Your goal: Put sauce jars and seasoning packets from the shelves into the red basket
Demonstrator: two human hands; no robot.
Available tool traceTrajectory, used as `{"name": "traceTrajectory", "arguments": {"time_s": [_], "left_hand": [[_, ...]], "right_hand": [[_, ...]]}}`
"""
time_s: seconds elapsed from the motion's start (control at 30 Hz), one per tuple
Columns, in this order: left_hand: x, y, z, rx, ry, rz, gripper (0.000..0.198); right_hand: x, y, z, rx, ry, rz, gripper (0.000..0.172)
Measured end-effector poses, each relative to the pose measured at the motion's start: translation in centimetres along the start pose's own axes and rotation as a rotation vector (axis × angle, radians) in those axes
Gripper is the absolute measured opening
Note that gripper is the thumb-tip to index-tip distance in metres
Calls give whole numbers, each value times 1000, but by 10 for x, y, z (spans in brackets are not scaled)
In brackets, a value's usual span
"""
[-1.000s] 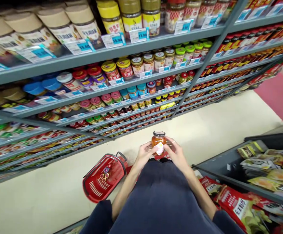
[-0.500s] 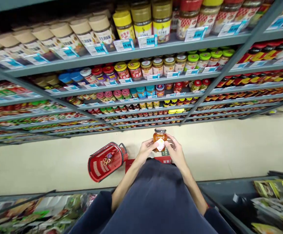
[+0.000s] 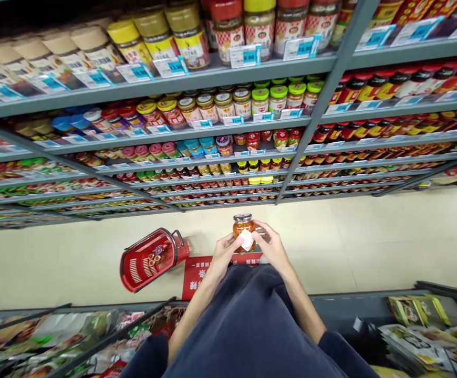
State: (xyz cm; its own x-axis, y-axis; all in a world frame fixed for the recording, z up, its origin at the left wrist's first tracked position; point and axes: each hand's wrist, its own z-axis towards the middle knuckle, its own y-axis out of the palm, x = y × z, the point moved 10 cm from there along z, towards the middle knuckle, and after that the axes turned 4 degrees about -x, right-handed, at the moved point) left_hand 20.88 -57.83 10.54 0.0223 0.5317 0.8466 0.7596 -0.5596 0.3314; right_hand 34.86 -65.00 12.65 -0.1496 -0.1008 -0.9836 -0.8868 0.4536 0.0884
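Observation:
I hold a small glass jar (image 3: 243, 231) with orange contents, a dark lid and a white label, upright in front of my body. My left hand (image 3: 224, 252) grips its left side with curled fingers. My right hand (image 3: 270, 247) wraps round its right side, thumb near the label. A red shopping basket (image 3: 149, 258) with a few small items inside stands on the pale floor to the left of my hands.
Grey shelves (image 3: 213, 79) packed with jars and sauce bottles fill the view ahead, blue price tags along their edges. A red floor sign (image 3: 197, 273) lies beside the basket. Bins of packaged snacks (image 3: 421, 331) sit behind me at the lower left and right.
The view has swung so the shelves and basket shifted left. Both hands keep hold of the jar in front of my body.

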Motion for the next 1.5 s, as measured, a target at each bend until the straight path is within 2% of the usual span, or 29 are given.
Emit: {"name": "traceTrajectory", "arguments": {"time_s": [0.1,0.33,0.83,1.03,1.33,1.5], "left_hand": [[-2,4,-5,15,24,-10,49],[-12,-1,-19,69,1,-8,50],[5,19,-9,-8,77,38,52],[1,22,-11,-20,67,32,50],[-13,18,-11,-9,28,45,57],[-11,18,-11,15,22,35,60]], "right_hand": [[1,-3,-4,-32,17,24,45],[0,3,-6,-145,11,-18,44],[-8,-15,-9,-63,-41,60,50],[-5,-16,-13,-56,-43,51,51],[1,-15,-13,-87,-49,27,50],[-3,-14,-12,-93,-70,14,48]]}}
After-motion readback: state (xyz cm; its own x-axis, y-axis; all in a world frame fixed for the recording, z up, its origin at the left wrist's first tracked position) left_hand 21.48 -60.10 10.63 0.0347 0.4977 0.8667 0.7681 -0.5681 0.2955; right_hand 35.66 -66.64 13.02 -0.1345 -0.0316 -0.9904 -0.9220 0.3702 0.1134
